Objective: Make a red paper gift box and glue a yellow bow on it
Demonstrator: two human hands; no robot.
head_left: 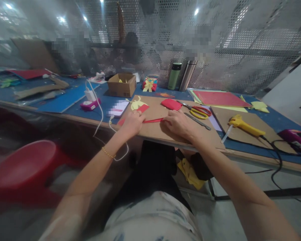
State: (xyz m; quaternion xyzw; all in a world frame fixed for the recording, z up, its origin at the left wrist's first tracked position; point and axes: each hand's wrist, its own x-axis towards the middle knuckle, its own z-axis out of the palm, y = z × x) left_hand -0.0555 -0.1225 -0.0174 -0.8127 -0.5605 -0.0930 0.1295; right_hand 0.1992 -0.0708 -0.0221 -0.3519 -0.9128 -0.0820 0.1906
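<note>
A narrow red strip (153, 120), paper by its look, runs between my two hands just above or on the brown cardboard sheet (160, 132). My left hand (133, 122) is closed on its left end, with a red piece (142, 107) showing beyond the fingers. At the right end, the fingers of my right hand (177, 122) curl around the strip; the fingertips are partly hidden. A folded red piece (171, 104) lies just past my right hand. Scissors with red and yellow handles (199, 112) and a grey knife-like blade (198, 121) rest beside it. Yellow paper cutouts (137, 103) lie beyond my left hand.
A phone (119, 109) with a white cable sits left of the cardboard. Farther back stand a cardboard box (122, 85), a green bottle (175, 76) and a steel flask (188, 76). A yellow glue gun (245, 125) lies right. A red stool (25, 164) stands lower left.
</note>
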